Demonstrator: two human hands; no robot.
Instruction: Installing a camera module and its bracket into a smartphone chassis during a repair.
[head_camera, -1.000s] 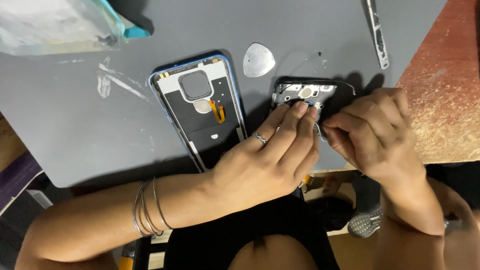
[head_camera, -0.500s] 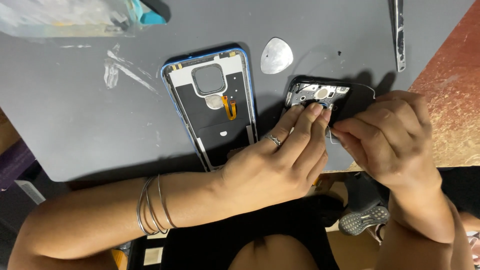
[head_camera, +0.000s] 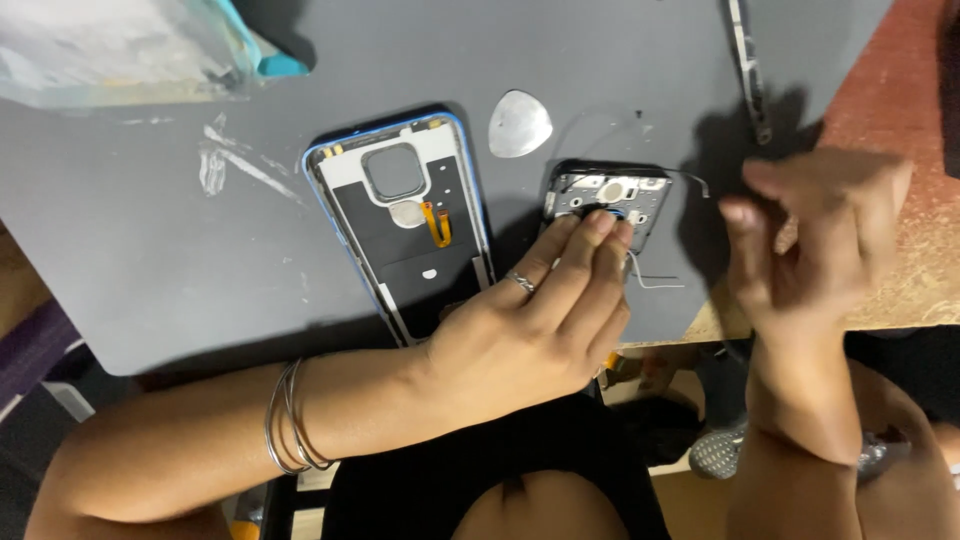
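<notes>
2 phone parts lie on the grey mat (head_camera: 130, 260): 1 blue-edged back cover (head_camera: 400, 225) and 1 opened phone (head_camera: 605, 200), beside 1 pick (head_camera: 518, 124). Left hand (head_camera: 530, 320) presses flat fingertips on the phone; right hand (head_camera: 815, 235) is blurred, so its grip cannot be told.

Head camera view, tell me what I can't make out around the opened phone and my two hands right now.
- Right hand: motion-blurred, so whether it pinches anything cannot be told.
- Opened phone: the left hand covers its lower part.
- Blue back cover: that hand hides its bottom end.
- Clear bag: cut off by the top edge.
- Thin metal tool: its upper end runs out of frame.
</notes>
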